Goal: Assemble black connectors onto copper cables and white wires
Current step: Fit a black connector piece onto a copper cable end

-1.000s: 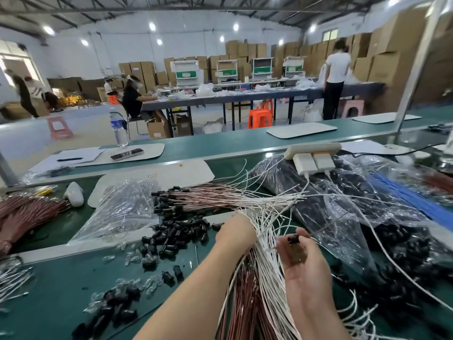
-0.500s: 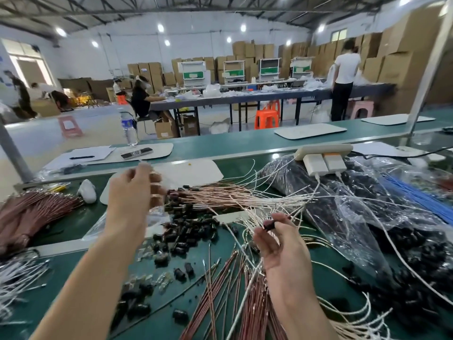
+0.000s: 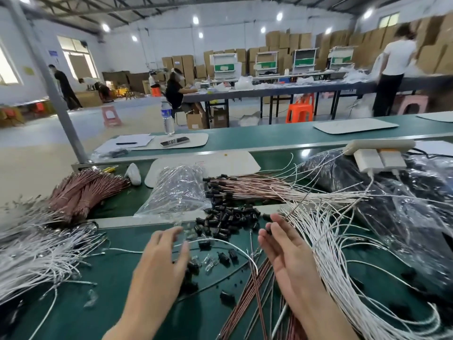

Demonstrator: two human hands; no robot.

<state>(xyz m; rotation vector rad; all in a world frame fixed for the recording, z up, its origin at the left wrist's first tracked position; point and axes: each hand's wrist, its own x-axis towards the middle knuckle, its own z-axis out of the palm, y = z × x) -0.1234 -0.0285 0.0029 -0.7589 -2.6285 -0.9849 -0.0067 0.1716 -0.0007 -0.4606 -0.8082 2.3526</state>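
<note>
Loose black connectors (image 3: 226, 218) lie heaped on the green belt (image 3: 103, 303), with a few more scattered nearer me. My left hand (image 3: 160, 263) hovers over these scattered ones with its fingers spread, holding nothing; a single white wire (image 3: 220, 241) arcs past its thumb. My right hand (image 3: 288, 253) is palm-left beside it and pinches a small black connector on a thin cable (image 3: 302, 200) at its fingertips. Copper cables (image 3: 252, 293) lie under my right wrist, and white wires (image 3: 328, 246) fan out to its right. Fitted cables (image 3: 257, 186) lie behind the heap.
A copper bundle (image 3: 81, 190) and a white wire bundle (image 3: 36, 249) lie at the left. A clear plastic bag (image 3: 179, 190) sits behind the connectors. Dark bags (image 3: 392, 204) and a white power strip (image 3: 380, 146) are at the right. Behind stand a water bottle (image 3: 168, 116) and people at tables.
My left hand has come down from near the clear bag to just above the scattered connectors. My right hand has moved a little forward, still pinching the connector. The view has swung left.
</note>
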